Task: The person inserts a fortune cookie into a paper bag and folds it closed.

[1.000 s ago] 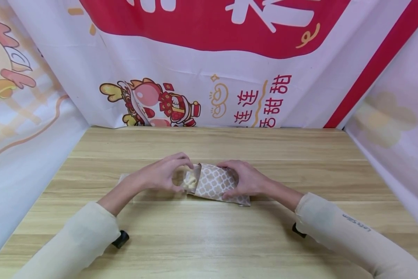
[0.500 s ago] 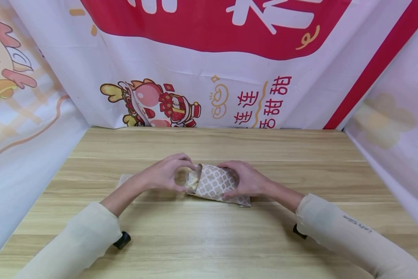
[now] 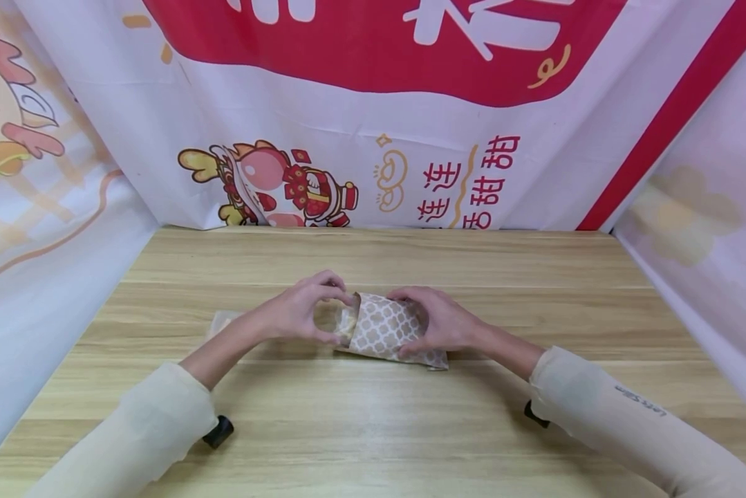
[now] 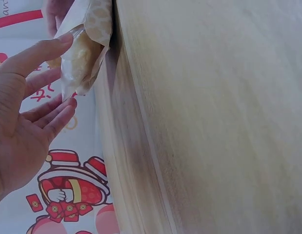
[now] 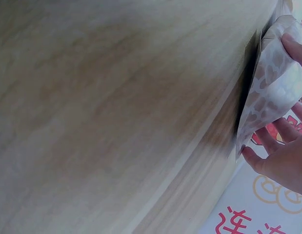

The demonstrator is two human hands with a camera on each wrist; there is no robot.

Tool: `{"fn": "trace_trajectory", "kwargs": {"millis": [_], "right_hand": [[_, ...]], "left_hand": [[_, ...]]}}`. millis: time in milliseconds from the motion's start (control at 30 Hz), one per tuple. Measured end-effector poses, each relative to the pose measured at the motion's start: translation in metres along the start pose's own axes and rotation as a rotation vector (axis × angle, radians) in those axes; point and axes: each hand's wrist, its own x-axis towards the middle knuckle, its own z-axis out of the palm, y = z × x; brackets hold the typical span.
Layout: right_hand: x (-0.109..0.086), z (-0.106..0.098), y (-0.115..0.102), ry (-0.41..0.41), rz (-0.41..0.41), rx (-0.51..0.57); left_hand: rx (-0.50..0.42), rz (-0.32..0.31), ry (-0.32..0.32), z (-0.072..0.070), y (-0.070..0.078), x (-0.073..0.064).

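Note:
A tan paper bag (image 3: 381,326) with a white lattice pattern lies on the table, its open mouth facing left. From that mouth sticks a clear plastic packet (image 3: 346,325) with pale, lumpy contents; their kind cannot be told. My left hand (image 3: 298,308) holds the packet's outer end, thumb on one edge and fingertips on the other, as the left wrist view shows at the clear film (image 4: 68,73). Around the bag's right part curls my right hand (image 3: 445,319), with thumb and fingers on opposite sides. The rest of the packet is hidden inside the paper.
Partly behind the left forearm lies a small whitish, see-through piece (image 3: 221,319) on the wooden table (image 3: 373,429). A printed cloth (image 3: 348,111) hangs along the table's back edge, and more cloth hangs on both sides.
My left hand has moved slightly right, toward the bag, and less of the packet shows outside the mouth. The right hand and the paper bag have stayed nearly in place.

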Motion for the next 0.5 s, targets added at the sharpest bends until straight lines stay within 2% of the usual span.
{"fn": "trace_trajectory", "kwargs": {"millis": [500], "right_hand": [[0.0001, 0.0005, 0.0008, 0.004, -0.007, 0.013]], "left_hand": [[-0.006, 0.011, 0.049, 0.0065, -0.0026, 0.0015]]}}
